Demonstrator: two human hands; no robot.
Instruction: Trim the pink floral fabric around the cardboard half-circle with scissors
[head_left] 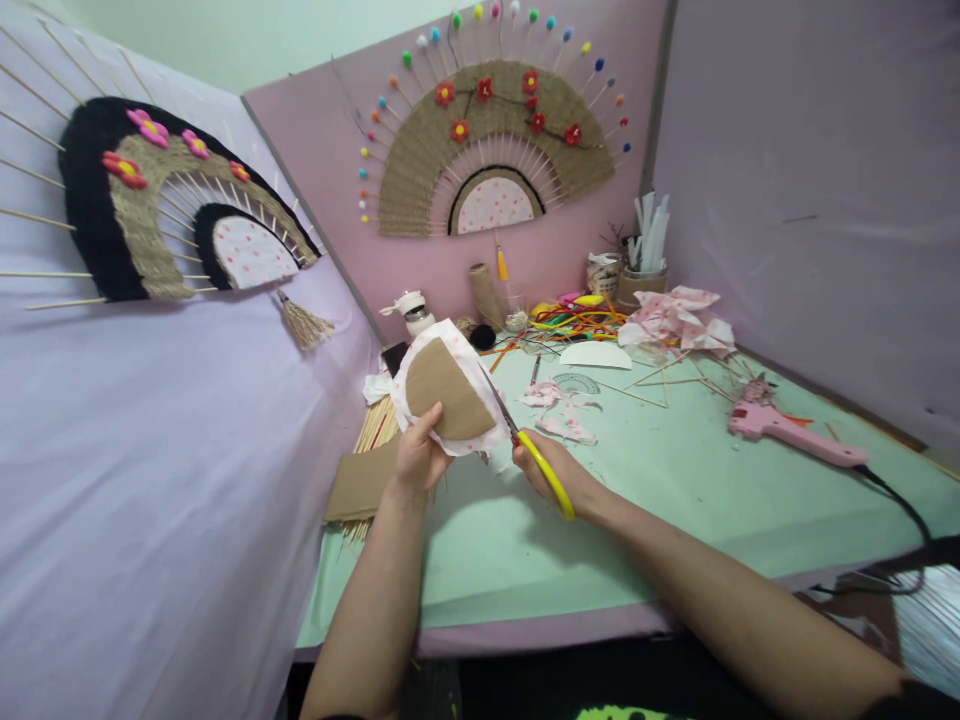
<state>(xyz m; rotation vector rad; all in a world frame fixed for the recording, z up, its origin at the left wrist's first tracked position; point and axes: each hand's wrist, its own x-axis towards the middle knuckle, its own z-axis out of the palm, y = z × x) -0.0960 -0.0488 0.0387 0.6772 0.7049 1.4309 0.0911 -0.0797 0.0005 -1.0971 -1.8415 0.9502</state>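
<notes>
The left hand (417,455) pinches the lower edge of a brown cardboard half-disc backed with white, pink-dotted fabric (448,398), holding it up above the near left part of the desk. The right hand (551,478) is closed through the handles of yellow-handled scissors (525,445), whose blades point up to the fabric's right edge. The piece looks light; the cardboard is likely stiff enough to keep its shape, while the fabric border is soft and floppy and would sag or slip under the blades, so the firm card near the straight edge seems the best place to grip. Below lie a bundle of thin bamboo sticks (373,430) and a flat brown cardboard sheet (360,483). The pale green desk (675,480) is smooth, strewn with fabric scraps (566,410), with a pink glue gun (787,430) to the right. On the pink back wall hangs a woven jute fan with red flowers (495,150); another, black-edged fan (165,200) hangs at the left
</notes>
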